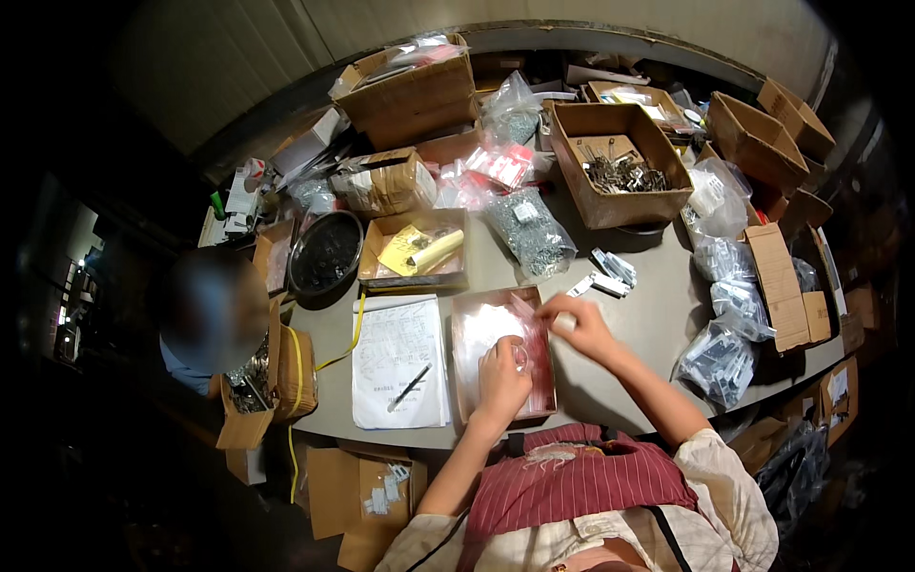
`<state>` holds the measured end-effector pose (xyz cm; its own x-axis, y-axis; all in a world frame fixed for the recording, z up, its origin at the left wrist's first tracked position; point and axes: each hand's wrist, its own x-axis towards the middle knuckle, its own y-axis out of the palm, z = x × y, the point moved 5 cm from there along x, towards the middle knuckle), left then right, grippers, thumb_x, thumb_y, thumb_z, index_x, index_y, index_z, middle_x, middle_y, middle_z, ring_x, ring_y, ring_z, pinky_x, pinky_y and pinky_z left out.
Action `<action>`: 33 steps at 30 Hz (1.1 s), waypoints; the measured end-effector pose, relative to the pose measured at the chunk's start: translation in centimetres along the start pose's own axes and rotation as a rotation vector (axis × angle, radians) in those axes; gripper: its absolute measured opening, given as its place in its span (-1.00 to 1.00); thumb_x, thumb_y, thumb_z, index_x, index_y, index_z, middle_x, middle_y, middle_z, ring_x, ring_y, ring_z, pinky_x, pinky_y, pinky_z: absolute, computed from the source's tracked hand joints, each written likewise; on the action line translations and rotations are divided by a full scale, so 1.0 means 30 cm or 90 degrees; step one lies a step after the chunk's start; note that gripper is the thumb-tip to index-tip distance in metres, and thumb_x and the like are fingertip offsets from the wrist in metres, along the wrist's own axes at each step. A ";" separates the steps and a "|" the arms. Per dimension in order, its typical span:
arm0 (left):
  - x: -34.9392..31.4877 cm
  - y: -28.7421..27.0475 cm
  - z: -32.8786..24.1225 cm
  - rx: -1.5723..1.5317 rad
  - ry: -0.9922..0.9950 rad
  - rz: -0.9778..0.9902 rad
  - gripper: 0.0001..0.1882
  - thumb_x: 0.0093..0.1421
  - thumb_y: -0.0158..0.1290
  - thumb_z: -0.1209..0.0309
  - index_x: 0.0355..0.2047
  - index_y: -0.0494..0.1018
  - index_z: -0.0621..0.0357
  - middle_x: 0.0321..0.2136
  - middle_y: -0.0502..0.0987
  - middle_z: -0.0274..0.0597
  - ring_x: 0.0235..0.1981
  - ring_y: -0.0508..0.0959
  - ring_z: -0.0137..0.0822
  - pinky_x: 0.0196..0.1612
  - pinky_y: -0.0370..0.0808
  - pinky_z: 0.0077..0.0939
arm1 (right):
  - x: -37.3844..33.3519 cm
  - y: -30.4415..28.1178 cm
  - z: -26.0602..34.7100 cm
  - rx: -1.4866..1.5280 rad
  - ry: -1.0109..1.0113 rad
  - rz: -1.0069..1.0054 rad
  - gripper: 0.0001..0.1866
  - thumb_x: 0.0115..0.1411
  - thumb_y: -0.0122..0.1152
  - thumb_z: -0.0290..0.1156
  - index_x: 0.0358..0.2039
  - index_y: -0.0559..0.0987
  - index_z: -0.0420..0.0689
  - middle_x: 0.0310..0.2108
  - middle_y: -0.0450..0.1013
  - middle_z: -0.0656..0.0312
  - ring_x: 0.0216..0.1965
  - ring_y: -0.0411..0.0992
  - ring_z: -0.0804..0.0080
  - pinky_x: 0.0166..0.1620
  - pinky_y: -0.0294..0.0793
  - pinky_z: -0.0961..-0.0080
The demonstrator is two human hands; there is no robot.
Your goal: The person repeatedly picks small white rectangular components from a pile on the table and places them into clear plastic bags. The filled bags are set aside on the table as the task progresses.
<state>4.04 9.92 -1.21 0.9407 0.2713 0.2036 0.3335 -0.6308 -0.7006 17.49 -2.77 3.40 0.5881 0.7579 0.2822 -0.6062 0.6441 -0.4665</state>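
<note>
At your far left, an open carton (286, 367) holds metal parts, and a black bowl (297, 275) sits beyond it on the grey table (620, 334). Next comes the notepad (391, 348) with a pen (410, 387) lying aslant on it. Just right of that, in front of you, is the shallow cardboard box (458, 353), with pinkish clear film (541, 372) along its right side. Your left hand (505, 379) is over the box, fingers curled; I can't tell what they grip. Your right hand (578, 326) is at the box's far right corner, thumb and forefinger nearly together at the film; whether they pinch it, I can't tell. Further right lie pale metal pieces (610, 274), then clear bags (721, 357) of parts near the table's edge.
</note>
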 end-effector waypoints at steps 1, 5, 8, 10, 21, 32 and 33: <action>0.000 0.001 0.011 -0.010 -0.019 -0.011 -0.47 -0.02 0.26 0.53 -0.02 0.35 0.21 -0.37 0.54 0.00 -0.24 0.54 0.10 -0.03 0.41 -0.07 | 0.052 -0.021 -0.096 -0.041 0.055 -0.121 -0.71 0.05 0.22 -0.49 -0.16 0.62 -0.15 -0.27 0.55 0.10 -0.28 0.55 0.16 -0.17 0.52 0.28; -0.022 -0.059 -0.056 -0.101 -0.093 0.008 -0.40 0.01 0.31 0.46 0.05 0.33 0.20 -0.34 0.56 0.00 -0.21 0.55 0.10 -0.10 0.46 -0.09 | 0.243 -0.050 -0.366 -0.362 0.190 -0.134 -0.71 0.11 0.35 -0.27 -0.36 0.54 -0.25 -0.35 0.56 -0.05 -0.33 0.54 -0.09 -0.25 0.52 0.14; -0.046 -0.087 -0.040 -0.129 -0.087 -0.012 -0.42 0.03 0.30 0.46 0.06 0.33 0.19 -0.34 0.56 -0.01 -0.20 0.56 0.08 -0.10 0.47 -0.11 | 0.311 0.022 -0.433 -0.449 0.232 -0.058 -0.62 0.14 0.29 -0.17 -0.31 0.53 -0.29 -0.34 0.55 -0.16 -0.29 0.56 -0.11 -0.22 0.54 0.02; -0.045 -0.080 -0.019 -0.140 -0.081 -0.033 -0.45 0.05 0.29 0.46 0.05 0.35 0.19 -0.34 0.56 -0.02 -0.20 0.56 0.05 -0.09 0.47 -0.14 | 0.291 0.054 -0.525 -0.484 0.193 -0.108 -0.60 0.15 0.25 -0.14 -0.32 0.55 -0.30 -0.37 0.56 -0.17 -0.30 0.57 -0.12 -0.22 0.56 0.01; -0.028 -0.108 -0.023 -0.194 -0.047 -0.031 -0.57 0.13 0.24 0.47 0.00 0.39 0.22 -0.35 0.57 -0.07 -0.26 0.60 -0.14 -0.14 0.51 -0.30 | 0.152 0.011 -0.552 0.556 0.488 -0.127 -0.69 0.34 0.04 -0.31 -0.15 0.52 -0.35 -0.16 0.54 -0.10 -0.28 0.59 0.14 -0.11 0.66 0.35; -0.014 -0.096 -0.095 -0.220 -0.023 -0.008 -0.63 0.17 0.22 0.47 -0.03 0.43 0.19 -0.32 0.61 -0.08 -0.21 0.64 -0.18 -0.11 0.53 -0.34 | 0.103 -0.015 -0.502 0.702 0.444 -0.098 -0.58 0.42 0.00 -0.21 -0.05 0.47 -0.40 -0.07 0.52 -0.12 -0.13 0.58 0.12 -0.04 0.64 0.35; -0.019 -0.095 -0.097 -0.242 -0.037 -0.004 -0.64 0.16 0.22 0.47 -0.03 0.43 0.19 -0.32 0.61 -0.08 -0.21 0.64 -0.18 -0.11 0.53 -0.35 | 0.105 -0.015 -0.514 0.660 0.404 -0.079 -0.62 0.41 0.00 -0.25 -0.08 0.49 -0.39 -0.11 0.54 -0.11 -0.18 0.60 0.14 -0.10 0.65 0.37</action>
<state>2.73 9.46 2.66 0.9370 0.3100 0.1611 0.3491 -0.8502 -0.3941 27.87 -2.26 -8.43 0.6533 0.6877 -0.3167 -0.4972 0.7051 0.5056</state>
